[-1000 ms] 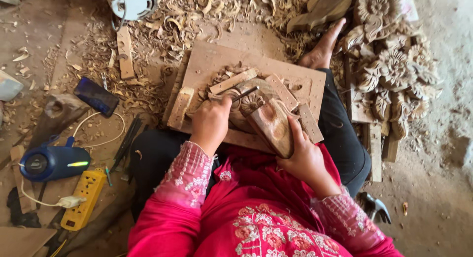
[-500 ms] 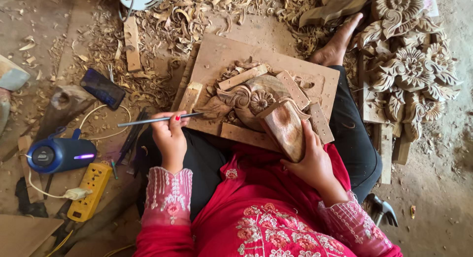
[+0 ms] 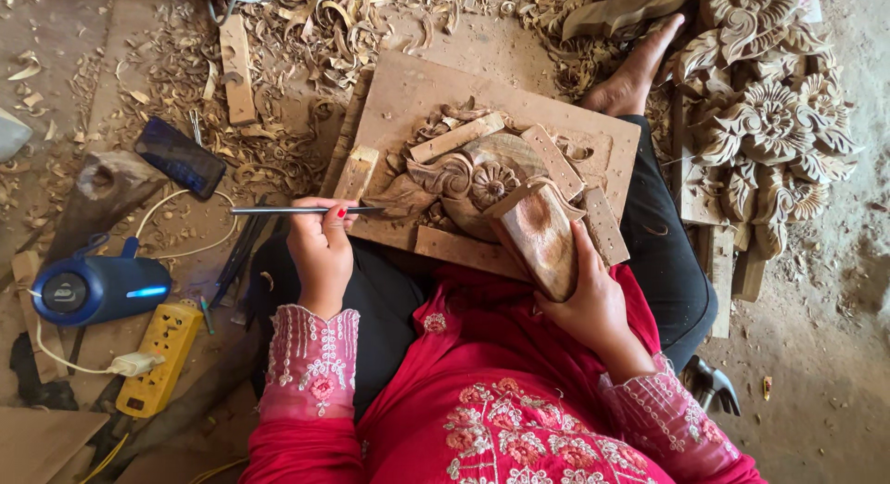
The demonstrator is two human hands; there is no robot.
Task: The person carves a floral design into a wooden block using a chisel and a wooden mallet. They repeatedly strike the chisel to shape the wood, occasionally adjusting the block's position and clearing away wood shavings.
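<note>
Wood shavings litter the dirt floor [image 3: 834,354]. My left hand [image 3: 320,248] pinches a thin metal chisel [image 3: 297,210]; right hand [image 3: 593,303] grips a smooth wooden mallet [image 3: 538,238] over the carved floral board [image 3: 464,169] on my lap.

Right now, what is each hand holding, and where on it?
Left hand pinches a thin metal chisel near its middle; right hand grips the wooden mallet by its lower end.

Dark rectangular phone [image 3: 180,158], screen apparently blank, lying on the floor among wood shavings [image 3: 278,141], upper left
</note>
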